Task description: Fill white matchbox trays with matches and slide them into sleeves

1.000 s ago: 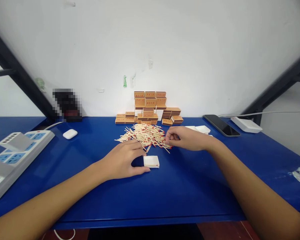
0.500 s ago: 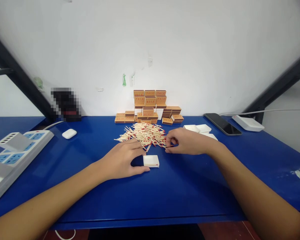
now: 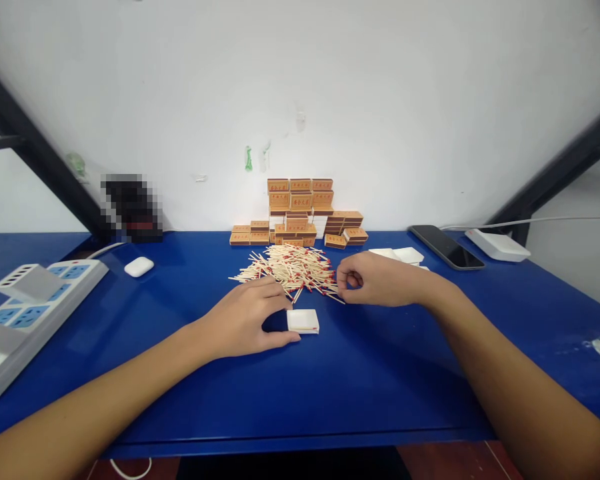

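Observation:
My left hand (image 3: 253, 317) steadies a small white matchbox tray (image 3: 304, 319) on the blue table, with the thumb at its near left corner and the fingers at its far left corner. A match lies along the tray's near side. Beyond it spreads a loose pile of red-tipped matches (image 3: 290, 267). At the pile's right edge my right hand (image 3: 373, 279) is closed, thumb and fingertips pinched together. Whether a match is between them is hidden. One match pokes out just below those fingertips.
Stacked matchboxes (image 3: 300, 200) stand against the wall behind the pile. More white trays (image 3: 405, 255) lie behind my right hand, partly covered. Farther right are a phone (image 3: 445, 245) and a white box (image 3: 497, 245). On the left sit an earbud case (image 3: 139, 267) and a power strip (image 3: 87, 277).
My right hand has shifted slightly right, and its thumb has drawn in toward the fingers. A match below the fingertips now shows more clearly. My left hand and the tray have stayed put.

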The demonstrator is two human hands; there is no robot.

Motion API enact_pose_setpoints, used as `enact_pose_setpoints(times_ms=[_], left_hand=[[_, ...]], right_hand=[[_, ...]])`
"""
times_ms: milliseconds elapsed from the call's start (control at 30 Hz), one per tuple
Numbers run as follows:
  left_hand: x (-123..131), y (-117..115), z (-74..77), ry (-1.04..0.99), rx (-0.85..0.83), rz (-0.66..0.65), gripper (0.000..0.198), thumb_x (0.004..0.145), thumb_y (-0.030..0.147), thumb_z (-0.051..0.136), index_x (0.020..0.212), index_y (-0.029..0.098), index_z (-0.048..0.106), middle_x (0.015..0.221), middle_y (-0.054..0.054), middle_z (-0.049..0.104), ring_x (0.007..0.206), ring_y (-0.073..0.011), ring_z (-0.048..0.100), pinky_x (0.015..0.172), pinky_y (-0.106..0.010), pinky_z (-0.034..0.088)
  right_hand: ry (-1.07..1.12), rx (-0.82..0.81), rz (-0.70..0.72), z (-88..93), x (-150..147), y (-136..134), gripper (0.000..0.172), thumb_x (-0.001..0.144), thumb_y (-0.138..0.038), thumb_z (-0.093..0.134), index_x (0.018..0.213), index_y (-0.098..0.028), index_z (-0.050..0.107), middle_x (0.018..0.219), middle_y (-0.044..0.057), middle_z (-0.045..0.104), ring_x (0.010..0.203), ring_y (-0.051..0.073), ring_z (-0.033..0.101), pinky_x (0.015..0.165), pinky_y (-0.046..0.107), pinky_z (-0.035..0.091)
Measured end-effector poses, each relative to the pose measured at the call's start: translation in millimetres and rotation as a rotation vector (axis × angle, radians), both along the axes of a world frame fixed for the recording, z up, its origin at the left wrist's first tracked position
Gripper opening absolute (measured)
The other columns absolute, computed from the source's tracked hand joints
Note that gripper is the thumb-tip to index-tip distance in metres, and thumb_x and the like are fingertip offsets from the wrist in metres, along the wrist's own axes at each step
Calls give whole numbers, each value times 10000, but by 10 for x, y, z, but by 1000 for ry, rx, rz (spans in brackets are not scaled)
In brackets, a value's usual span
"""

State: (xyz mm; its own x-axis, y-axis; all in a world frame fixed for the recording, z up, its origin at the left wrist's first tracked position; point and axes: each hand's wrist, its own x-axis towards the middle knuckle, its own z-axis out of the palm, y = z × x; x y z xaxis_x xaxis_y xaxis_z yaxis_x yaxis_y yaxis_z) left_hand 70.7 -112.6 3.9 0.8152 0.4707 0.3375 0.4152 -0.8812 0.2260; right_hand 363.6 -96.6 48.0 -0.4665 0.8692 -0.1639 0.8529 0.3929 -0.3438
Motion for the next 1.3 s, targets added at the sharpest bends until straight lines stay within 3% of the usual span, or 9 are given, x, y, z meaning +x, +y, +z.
enact_pose_setpoints(times_ms=[333, 567, 767, 933, 1067, 1200, 1300], left_hand=[[11, 13, 3, 35, -25, 24, 340, 939, 509, 729, 1041, 185, 731, 960, -54, 705, 919, -233, 655, 805, -373, 504], [5, 19, 3, 13, -12, 7, 348, 949, 512, 718, 1053, 180, 735, 930, -60, 695, 901, -232, 652, 782, -364, 504], [13, 7, 4, -10, -5, -2, 327, 947, 493, 727, 1068, 189, 721, 1038, -67, 734, 973, -240, 676, 843, -373, 526], [14, 11, -2, -11, 8, 7, 335, 943, 501, 727, 1055, 186, 722, 1007, -63, 731, 952, -237, 675, 820, -369, 530], [12, 9, 9, -7, 0, 5, 346, 947, 504, 722, 1065, 179, 724, 1003, -63, 730, 949, -236, 674, 815, -371, 533], [10, 3, 22, 2, 1, 3, 342, 949, 498, 721, 1064, 176, 727, 1006, -68, 731, 946, -236, 673, 824, -377, 532], [11, 3, 22, 9, 0, 5, 339, 948, 502, 722, 1052, 179, 730, 985, -70, 727, 941, -238, 671, 820, -376, 529]], right_hand=[[306, 57, 225, -38, -362, -245, 60, 841, -208, 669, 784, -202, 686, 751, -20, 640, 686, 124, 539, 623, 259, 391], [263, 72, 266, -151, -464, -276, 58, 877, -182, 646, 835, -198, 683, 827, -3, 659, 715, 128, 545, 668, 266, 397], [203, 191, 119, -51, -214, -113, 157, 931, -273, 621, 801, -197, 668, 746, -1, 631, 674, 140, 521, 627, 290, 352], [-19, 87, 22, -48, -114, -57, 202, 886, -349, 700, 759, -205, 638, 774, 26, 673, 676, 160, 537, 608, 305, 335], [-82, 23, 26, -34, -130, -92, 181, 889, -257, 655, 732, -207, 582, 779, 24, 653, 675, 161, 518, 617, 305, 340], [-42, -52, 47, -1, -83, -96, 65, 823, -150, 646, 807, -205, 676, 820, 23, 663, 695, 163, 544, 628, 291, 373], [-29, -94, 83, 7, -44, -79, 212, 751, -74, 637, 861, -216, 749, 850, 26, 667, 739, 175, 579, 637, 283, 391]])
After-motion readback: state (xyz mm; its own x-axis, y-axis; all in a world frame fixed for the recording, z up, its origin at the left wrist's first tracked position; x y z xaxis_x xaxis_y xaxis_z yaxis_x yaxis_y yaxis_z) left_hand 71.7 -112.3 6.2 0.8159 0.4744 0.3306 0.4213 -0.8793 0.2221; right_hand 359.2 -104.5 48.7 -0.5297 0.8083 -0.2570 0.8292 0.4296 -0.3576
